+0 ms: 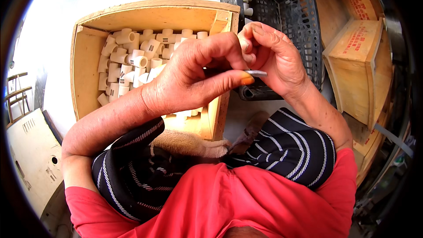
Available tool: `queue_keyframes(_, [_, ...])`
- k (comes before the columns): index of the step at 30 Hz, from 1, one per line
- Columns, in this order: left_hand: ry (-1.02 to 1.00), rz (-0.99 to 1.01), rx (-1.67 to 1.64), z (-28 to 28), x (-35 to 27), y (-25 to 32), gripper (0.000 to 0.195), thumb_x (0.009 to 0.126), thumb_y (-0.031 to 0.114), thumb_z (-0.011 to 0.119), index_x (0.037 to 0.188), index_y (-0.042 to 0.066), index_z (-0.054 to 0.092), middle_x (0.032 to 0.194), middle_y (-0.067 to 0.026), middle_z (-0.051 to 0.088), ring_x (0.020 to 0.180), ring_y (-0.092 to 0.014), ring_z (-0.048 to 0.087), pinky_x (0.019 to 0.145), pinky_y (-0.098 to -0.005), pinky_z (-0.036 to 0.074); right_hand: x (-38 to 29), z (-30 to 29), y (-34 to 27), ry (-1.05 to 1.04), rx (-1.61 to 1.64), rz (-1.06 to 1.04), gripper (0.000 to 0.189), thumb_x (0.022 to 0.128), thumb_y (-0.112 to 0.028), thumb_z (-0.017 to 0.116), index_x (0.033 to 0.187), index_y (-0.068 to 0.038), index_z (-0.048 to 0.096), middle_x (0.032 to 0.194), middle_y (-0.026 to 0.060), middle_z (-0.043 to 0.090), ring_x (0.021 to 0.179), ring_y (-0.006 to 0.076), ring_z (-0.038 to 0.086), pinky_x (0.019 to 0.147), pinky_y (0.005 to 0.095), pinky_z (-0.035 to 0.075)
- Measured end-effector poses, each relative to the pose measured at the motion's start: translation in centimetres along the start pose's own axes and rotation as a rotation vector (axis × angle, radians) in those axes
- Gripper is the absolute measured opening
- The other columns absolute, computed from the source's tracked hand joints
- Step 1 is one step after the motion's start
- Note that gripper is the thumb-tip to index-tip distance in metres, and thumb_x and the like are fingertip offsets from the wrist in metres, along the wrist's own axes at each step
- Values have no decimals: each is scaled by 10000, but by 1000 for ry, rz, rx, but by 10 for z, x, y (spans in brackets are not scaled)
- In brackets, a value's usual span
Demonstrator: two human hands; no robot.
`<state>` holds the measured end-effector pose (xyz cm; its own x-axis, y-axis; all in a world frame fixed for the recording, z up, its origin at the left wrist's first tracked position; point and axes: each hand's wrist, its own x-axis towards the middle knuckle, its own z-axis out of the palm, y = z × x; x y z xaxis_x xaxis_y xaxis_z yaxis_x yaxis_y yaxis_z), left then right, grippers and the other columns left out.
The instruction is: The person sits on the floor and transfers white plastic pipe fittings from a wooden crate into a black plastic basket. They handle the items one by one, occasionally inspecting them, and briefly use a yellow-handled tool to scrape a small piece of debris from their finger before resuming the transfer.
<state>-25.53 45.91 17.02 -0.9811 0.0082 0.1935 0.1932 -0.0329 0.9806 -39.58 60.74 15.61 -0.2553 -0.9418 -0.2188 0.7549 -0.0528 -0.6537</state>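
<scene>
My left hand point(198, 72) pinches a thin, flat grey strip point(258, 73) between thumb and forefinger; most of the strip is hidden by the fingers. The thumb tip is stained orange. Just right of it is my right hand point(277, 53), raised with curled fingers close to the left fingertips. Whether the right hand holds anything small cannot be seen. Below and beyond my left hand stands a wooden crate point(155, 3) with many white plastic pipe tees point(138, 60) inside, several bearing dark printed marks. My left hand and forearm cover part of the pile.
A black perforated plastic crate point(299, 16) stands behind my right hand, with a few white pipe fittings point(247, 5) inside. Wooden boxes point(353, 69) with red writing are at right. A tan towel point(188, 143) lies by the wooden crate's near edge. At left is a pale panel point(34, 158).
</scene>
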Motion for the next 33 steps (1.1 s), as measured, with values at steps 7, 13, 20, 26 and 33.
queue_keyframes(7, [104, -177, -267, 2, -4, -7, 143, 867, 98, 663, 869, 30, 538, 802, -6, 544, 676, -53, 534, 584, -197, 444, 1, -1, 1, 16, 20, -37, 213, 924, -212, 557, 997, -20, 616, 850, 35, 625, 748, 101, 592, 705, 233, 504])
queue_keyframes(13, [135, -277, -325, 3, -3, -6, 149, 877, 133, 659, 865, 56, 532, 736, 3, 559, 615, -36, 509, 515, -172, 374, -1, 0, -2, 14, 36, -72, 203, 901, -190, 595, 1026, -31, 603, 861, 32, 628, 766, 110, 605, 718, 270, 535])
queue_keyframes(20, [197, -408, -441, -2, 1, 3, 134, 909, 170, 619, 869, 70, 538, 647, -1, 543, 484, -17, 377, 413, -162, 227, -4, 3, -1, 65, -93, -196, 159, 889, -126, 612, 1036, -65, 603, 936, 66, 658, 883, 145, 644, 786, 311, 553])
queue_keyframes(26, [241, -444, -534, -1, -1, 1, 118, 926, 163, 589, 867, 74, 537, 615, -1, 497, 470, -25, 325, 404, -178, 207, -4, 9, -1, 106, -186, -262, 138, 877, -75, 625, 1012, -64, 601, 942, 75, 660, 897, 155, 650, 804, 302, 551])
queue_keyframes(33, [174, -531, -582, -5, 2, 7, 117, 945, 181, 555, 883, 85, 532, 607, -10, 491, 459, -32, 312, 400, -188, 210, -4, 9, -1, 107, -259, -323, 102, 873, -38, 623, 970, -56, 595, 946, 79, 661, 901, 157, 651, 807, 301, 556])
